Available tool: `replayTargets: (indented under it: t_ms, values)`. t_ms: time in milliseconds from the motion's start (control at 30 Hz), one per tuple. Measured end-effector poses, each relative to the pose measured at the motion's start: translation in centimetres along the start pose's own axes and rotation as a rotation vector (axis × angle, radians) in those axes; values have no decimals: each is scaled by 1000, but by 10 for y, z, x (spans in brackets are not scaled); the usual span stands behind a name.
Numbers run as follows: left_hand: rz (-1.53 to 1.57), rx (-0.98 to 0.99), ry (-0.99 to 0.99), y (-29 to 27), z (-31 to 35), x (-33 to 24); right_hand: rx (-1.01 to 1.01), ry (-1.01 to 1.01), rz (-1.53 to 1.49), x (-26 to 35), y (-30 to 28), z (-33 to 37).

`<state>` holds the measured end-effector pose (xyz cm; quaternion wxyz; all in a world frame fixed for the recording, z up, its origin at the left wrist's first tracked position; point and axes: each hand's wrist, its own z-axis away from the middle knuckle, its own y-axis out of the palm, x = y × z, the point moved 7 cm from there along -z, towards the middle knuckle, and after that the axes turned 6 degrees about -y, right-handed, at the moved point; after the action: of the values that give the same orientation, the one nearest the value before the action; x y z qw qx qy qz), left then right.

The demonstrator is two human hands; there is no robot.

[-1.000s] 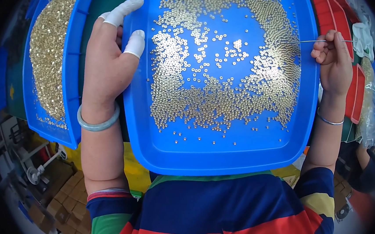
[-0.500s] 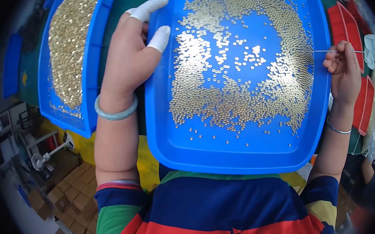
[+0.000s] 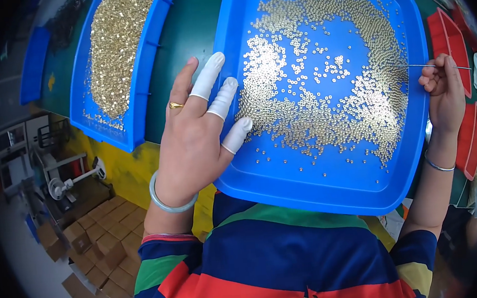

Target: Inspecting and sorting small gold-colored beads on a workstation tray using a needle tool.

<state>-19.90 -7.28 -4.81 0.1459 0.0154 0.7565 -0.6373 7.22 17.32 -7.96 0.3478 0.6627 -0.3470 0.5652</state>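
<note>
A large blue tray (image 3: pixel 309 195) lies before me, with many small, shiny gold ring-like pieces (image 3: pixel 377 43) scattered in a rough loop over its floor. My left hand (image 3: pixel 197 127) is open over the tray's left rim, its fingers spread; white finger cots (image 3: pixel 222 101) cover the thumb and two fingers. The thumb tip is close to the lower left of the gold pieces. At the right rim, my right hand (image 3: pixel 442 85) pinches a thin metal rod (image 3: pixel 416 65). Its inner end reaches among the pieces on the right side, where the tip is hard to make out.
Left of the tray, a second blue tray (image 3: pixel 135 120) holds a heap of flat gold bits (image 3: pixel 116 58) on the green tabletop (image 3: pixel 187 30). Red bins (image 3: pixel 447 40) line the right side. Brown cardboard boxes (image 3: pixel 102 238) cover the floor at lower left.
My left hand has come nearer to me along the left rim, and its fingers have spread. The whole view has shifted a little. My right hand still holds the rod in about the same place.
</note>
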Motion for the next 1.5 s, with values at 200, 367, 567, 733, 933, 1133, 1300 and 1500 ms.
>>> replayTargets:
  t_ms: [200,367,567,733,933,1133,1300,1500]
  values:
    - [-86,139,11,14,4,-2,23,0,-32,-5,1,5]
    - [-44,129,18,18,1,2,21,-11,-12,-6,-1,2]
    - [41,101,24,25,-4,6,-2,-42,-23,-6,-1,-4]
    - [93,100,18,30,-11,6,33,-21,9,-10,-4,-6]
    - [297,14,45,32,-20,5,13,-58,-66,-13,-6,-14]
    - [778,-175,-250,38,-14,31,-3,-33,-40,-17,-12,-18]
    - [931,-229,-376,46,-5,47,3,-31,-47,-17,-14,-22]
    - [956,-291,-386,52,8,59,7,-19,-41,-15,-10,-22]
